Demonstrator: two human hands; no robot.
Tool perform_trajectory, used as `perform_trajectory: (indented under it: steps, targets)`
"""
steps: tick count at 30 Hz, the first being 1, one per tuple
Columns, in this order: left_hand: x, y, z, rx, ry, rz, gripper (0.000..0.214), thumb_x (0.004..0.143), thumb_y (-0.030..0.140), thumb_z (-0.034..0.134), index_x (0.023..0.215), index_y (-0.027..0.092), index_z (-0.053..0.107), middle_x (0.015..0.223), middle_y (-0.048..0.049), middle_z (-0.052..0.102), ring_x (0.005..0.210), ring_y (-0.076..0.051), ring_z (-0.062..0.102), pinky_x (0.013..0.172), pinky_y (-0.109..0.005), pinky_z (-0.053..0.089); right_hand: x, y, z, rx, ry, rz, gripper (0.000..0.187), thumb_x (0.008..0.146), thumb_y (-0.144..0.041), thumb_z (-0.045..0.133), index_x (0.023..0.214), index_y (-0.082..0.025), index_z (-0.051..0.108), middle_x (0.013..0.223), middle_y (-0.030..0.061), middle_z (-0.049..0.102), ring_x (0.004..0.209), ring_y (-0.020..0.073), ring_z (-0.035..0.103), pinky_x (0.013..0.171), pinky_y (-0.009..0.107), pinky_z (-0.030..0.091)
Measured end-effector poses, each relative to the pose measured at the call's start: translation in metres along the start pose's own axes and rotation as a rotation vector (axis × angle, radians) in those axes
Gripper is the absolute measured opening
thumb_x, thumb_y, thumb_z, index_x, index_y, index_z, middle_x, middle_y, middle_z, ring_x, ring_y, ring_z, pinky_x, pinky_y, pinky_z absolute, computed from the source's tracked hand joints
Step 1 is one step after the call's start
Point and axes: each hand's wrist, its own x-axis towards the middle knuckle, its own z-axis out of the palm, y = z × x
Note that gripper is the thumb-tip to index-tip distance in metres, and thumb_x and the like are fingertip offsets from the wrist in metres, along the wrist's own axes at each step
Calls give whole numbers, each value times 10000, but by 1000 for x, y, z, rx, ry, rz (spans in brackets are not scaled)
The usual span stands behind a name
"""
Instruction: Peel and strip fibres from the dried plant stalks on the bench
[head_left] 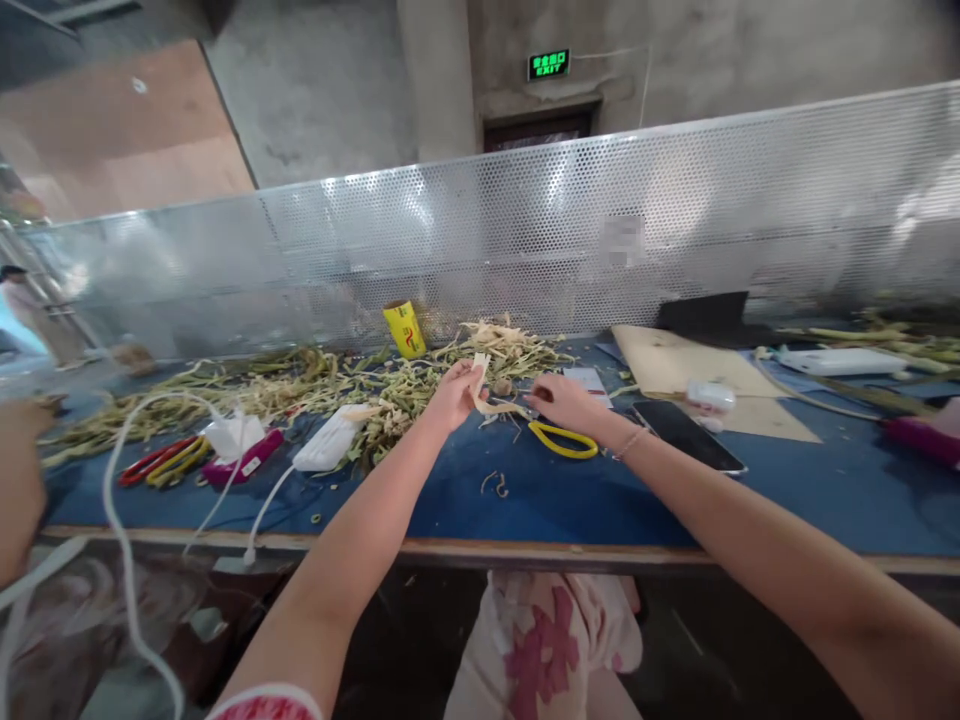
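Pale strip (489, 407) in left hand (451, 394): tip upward, tail bending rightward.

Sleeve (266, 708) on the left arm is red and white, kind of a busy red pattern with a plain white band round the edge, stopping near the elbow. Only a sliver shows, so can't really make out the print. There's a skinny light-coloured bracelet (630, 443) on the right wrist, too small to tell if it's beads or chain. Lap fabric (544, 640) is pale pinkish cream, pretty wrinkly, with big blotchy rose-pink shapes on it. Left hand (452, 397) and right hand (564, 400) are both bare.
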Motion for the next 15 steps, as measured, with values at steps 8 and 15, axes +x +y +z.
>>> perform_trajectory:
  steps: [8,15]
  targets:
    - [-6,-18,15,116,-47,36,303,560,281,723,674,171,465,549,59,505,490,-59,471,469,-182,370,25,-29,25,652,219,79,188,758,-354,434,672,-188,451,608,-29,462,568,107,419,561,245,341]
    - [-10,-21,19,186,-83,-66,144,573,179,640,612,147,505,524,43,484,476,-65,453,474,-197,340,11,-25,31,613,217,-40,201,777,-317,386,616,-200,361,596,-32,402,585,112,388,573,247,313]
